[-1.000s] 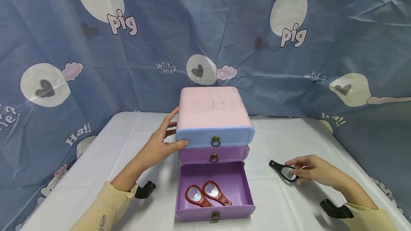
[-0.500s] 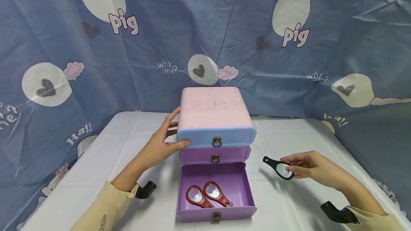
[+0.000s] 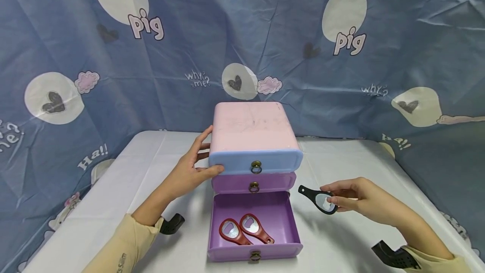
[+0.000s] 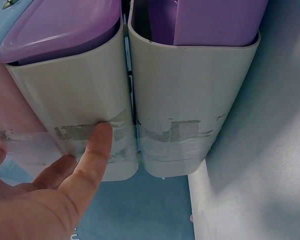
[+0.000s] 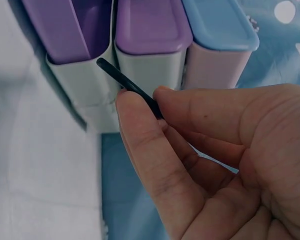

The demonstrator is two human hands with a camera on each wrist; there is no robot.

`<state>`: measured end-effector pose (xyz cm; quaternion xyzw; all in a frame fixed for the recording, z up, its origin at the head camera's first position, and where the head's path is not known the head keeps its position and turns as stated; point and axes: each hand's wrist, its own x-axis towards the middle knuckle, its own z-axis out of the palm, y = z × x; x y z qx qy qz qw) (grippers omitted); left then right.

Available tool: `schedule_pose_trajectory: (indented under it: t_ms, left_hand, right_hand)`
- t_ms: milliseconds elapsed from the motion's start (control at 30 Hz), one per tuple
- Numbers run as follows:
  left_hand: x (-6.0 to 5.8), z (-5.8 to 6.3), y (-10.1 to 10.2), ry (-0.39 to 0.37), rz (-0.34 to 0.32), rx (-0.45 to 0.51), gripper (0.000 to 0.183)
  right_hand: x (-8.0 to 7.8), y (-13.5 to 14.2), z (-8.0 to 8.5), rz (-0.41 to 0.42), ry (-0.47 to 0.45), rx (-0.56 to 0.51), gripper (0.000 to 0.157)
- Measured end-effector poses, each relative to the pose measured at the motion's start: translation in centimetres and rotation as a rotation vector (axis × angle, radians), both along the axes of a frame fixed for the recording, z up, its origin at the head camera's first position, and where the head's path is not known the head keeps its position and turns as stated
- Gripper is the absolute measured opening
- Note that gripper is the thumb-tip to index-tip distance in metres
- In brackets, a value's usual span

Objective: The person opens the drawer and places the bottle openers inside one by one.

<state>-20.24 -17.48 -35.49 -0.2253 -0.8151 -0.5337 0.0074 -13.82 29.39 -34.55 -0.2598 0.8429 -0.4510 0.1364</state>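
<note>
My right hand (image 3: 365, 201) pinches a black bottle opener (image 3: 313, 196) by its round end, between thumb and fingers. The opener's narrow end points left, held above the table to the right of the lowest drawer. In the right wrist view the opener (image 5: 122, 80) shows edge-on. My left hand (image 3: 189, 169) rests against the left side of a stacked drawer cabinet (image 3: 251, 127), its thumb on the front of the blue drawer (image 3: 235, 162). The left wrist view shows a fingertip (image 4: 104, 131) on the taped side wall. Two red-brown bottle openers (image 3: 230, 229) lie in the pulled-out bottom purple drawer (image 3: 273, 205).
A middle purple drawer (image 3: 235, 183) sits pushed in above the bottom one. White cloth covers the table (image 3: 341, 159). A blue printed curtain (image 3: 170, 58) hangs behind. Black wrist devices (image 3: 392, 256) sit on both sleeves.
My right hand has lifted the black bottle opener off the table and carried it left toward the bottom drawer. The left hand and cabinet have stayed in place.
</note>
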Motion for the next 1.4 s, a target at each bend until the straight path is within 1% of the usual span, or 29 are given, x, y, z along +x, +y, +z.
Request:
schedule_pose_trajectory:
  t_ms: [100,367,533,667,800,1000,1233,1400]
  left_hand:
    - [0.0,0.0,0.0,0.000,0.000,-0.001,0.100]
    - [-0.1,0.1,0.0,0.001,-0.001,-0.004,0.101]
    - [-0.1,0.4,0.0,0.006,-0.002,-0.004,0.101]
    - [-0.1,0.5,0.0,0.006,0.000,-0.007,0.101]
    - [-0.1,0.3,0.0,-0.003,0.000,-0.003,0.101]
    - [-0.2,0.3,0.0,-0.001,0.006,-0.007,0.102]
    - [-0.3,0.2,-0.1,0.011,0.009,-0.006,0.102]
    - [-0.3,-0.1,-0.1,0.023,0.008,-0.010,0.100]
  right_hand:
    - [0.1,-0.5,0.1,0.021,0.005,-0.008,0.038]
    - [0.1,-1.8,0.6,0.027,-0.002,0.004,0.036]
    - [0.1,-2.4,0.9,0.016,0.016,0.038,0.036]
    - [0.1,-2.8,1.0,0.013,0.009,0.043,0.036]
    - [0.2,-3.1,0.8,0.022,0.016,0.038,0.035]
    - [-0.1,-4.0,0.6,0.027,0.039,0.073,0.034]
    - [-0.3,-5.3,-0.1,0.034,0.013,0.059,0.036]
    - [-0.3,-6.2,-0.6,0.020,0.000,0.059,0.036]
